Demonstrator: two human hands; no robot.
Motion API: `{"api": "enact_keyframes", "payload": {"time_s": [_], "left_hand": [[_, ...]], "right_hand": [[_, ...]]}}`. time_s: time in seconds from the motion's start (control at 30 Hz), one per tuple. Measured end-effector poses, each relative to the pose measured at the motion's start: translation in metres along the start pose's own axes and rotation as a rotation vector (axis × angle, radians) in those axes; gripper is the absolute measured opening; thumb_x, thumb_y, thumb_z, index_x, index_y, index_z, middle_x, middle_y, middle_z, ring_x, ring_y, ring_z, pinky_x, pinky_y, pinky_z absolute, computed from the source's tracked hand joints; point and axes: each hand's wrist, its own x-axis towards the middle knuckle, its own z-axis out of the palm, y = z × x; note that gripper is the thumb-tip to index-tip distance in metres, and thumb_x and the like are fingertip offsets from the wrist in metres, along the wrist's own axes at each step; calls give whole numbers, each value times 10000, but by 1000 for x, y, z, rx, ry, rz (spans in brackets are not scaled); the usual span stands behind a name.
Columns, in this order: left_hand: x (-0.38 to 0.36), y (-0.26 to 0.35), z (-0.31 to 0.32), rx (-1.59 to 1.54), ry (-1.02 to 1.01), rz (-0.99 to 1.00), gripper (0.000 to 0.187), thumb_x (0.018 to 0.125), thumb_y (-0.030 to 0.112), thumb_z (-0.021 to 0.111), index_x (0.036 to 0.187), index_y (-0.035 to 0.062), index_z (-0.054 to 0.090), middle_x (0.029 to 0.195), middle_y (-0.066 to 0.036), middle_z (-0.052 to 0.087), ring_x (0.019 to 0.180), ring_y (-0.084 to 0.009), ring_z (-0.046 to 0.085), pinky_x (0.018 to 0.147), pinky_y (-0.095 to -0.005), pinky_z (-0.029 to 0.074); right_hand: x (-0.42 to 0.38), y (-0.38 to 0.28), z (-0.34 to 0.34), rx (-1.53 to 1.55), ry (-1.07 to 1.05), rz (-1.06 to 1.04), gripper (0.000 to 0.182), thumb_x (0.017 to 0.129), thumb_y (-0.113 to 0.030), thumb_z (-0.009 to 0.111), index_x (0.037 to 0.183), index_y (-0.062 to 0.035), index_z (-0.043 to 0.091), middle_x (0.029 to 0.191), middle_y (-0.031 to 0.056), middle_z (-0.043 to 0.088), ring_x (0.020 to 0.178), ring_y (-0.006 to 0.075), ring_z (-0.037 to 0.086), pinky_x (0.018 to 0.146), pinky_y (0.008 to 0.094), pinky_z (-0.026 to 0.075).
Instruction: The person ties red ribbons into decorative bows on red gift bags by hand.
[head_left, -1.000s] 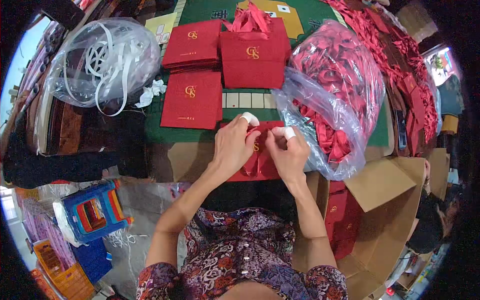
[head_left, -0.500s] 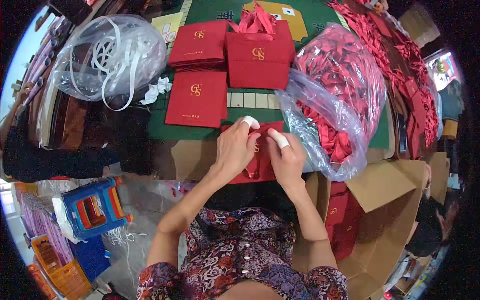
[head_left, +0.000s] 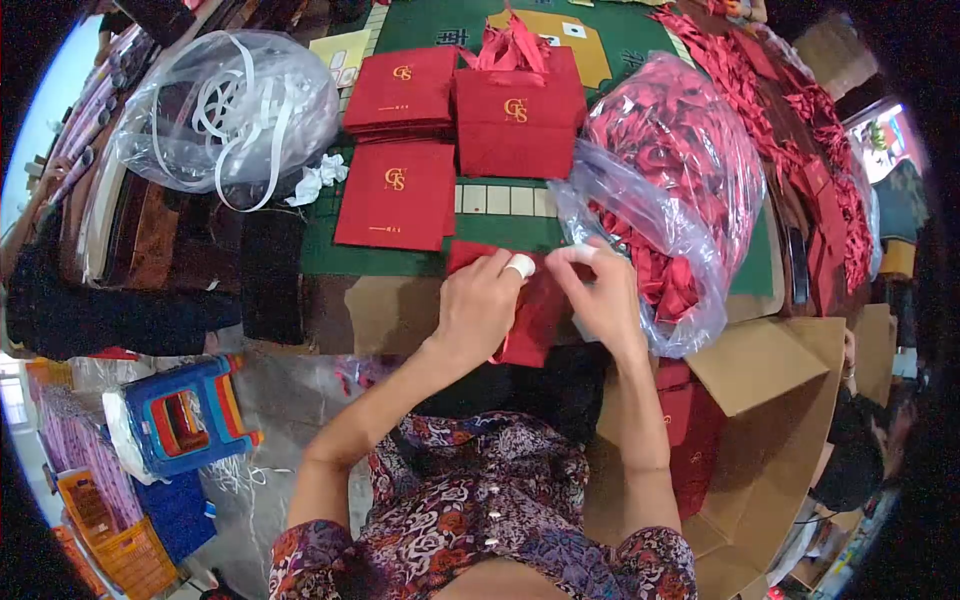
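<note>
A red paper gift bag [head_left: 528, 335] lies at the table's front edge, largely covered by my left hand [head_left: 480, 305]. The fingers of that hand are closed on the bag's upper part, and one fingertip wears a white wrap. To the right, my right hand [head_left: 606, 300] is raised beside the bag, its thumb and wrapped index finger pinched together. Whatever is between them is too small to make out. Just beyond my hands lies a flat red bag with gold lettering [head_left: 393, 195]. Behind it are a stack of such bags [head_left: 400, 92] and another bag with red ribbons on top [head_left: 520, 125].
A clear plastic bag of red ribbons [head_left: 680, 170] sits at right, and one with white ribbon [head_left: 240, 120] at left. Below right, an open cardboard box [head_left: 765, 440] holds red bags. Stacked plastic stools [head_left: 185, 420] stand on the floor at left.
My right hand has moved right and away from the bag, its thumb and index finger now together. My left hand has shifted slightly lower, and the bag's printed front is now covered.
</note>
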Motion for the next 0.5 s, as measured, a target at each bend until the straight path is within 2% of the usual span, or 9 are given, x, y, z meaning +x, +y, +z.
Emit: {"api": "enact_keyframes", "payload": {"time_s": [0.03,0.07,0.13,0.17,0.2,0.27,0.3,0.37,0.5], "left_hand": [[-1,2,-1,51,-12,54,120,822,106,678,923,42,664,891,-113,645,750,-300,648,637,-417,531],[-2,4,-2,52,-11,56,120,822,106,678,923,42,664,891,-113,645,750,-300,648,637,-417,531],[-3,5,-5,15,51,179,131,782,93,667,901,39,663,899,-85,645,741,-267,638,630,-402,527],[-4,7,-7,26,53,191,128,770,83,659,893,44,664,904,-79,642,746,-266,638,634,-392,528],[-4,6,-7,27,52,192,128,770,83,659,893,44,664,904,-79,642,746,-266,638,634,-392,528],[-5,4,-6,26,59,187,128,785,70,651,907,35,667,905,-82,641,750,-271,642,640,-397,530],[-4,4,-6,28,60,188,128,785,70,651,907,35,667,905,-82,641,750,-271,642,640,-397,530],[-4,4,-7,11,76,115,122,795,47,656,914,23,667,909,-98,639,754,-298,652,654,-410,537],[-8,-1,-3,-94,-19,12,131,818,42,668,948,24,665,914,-122,638,777,-337,662,669,-426,541]], "right_hand": [[4,4,-3,-70,-121,-24,213,866,-197,732,931,6,746,832,139,693,764,189,661,683,316,500],[9,5,-6,-71,-119,-24,213,866,-197,732,931,6,746,832,139,693,764,189,661,683,316,500],[20,6,-12,-44,-364,91,264,859,-290,728,890,-32,771,813,193,707,746,360,687,682,417,513],[26,11,-13,-9,-476,115,274,846,-304,736,873,-33,772,776,194,704,721,333,696,689,400,519],[30,16,-14,-8,-475,115,274,846,-304,736,873,-33,772,776,194,704,721,333,696,689,400,519],[35,24,-12,113,-625,78,179,866,-150,710,856,24,752,741,71,723,686,84,627,644,285,489],[36,27,-9,114,-625,76,179,866,-150,710,856,24,752,741,71,723,686,84,627,644,285,489],[37,32,-1,461,-673,275,157,877,-128,709,842,22,743,746,15,708,694,57,599,636,259,478],[30,36,17,509,-536,366,150,885,-128,709,835,12,731,754,-14,688,702,46,578,644,241,471]]}}
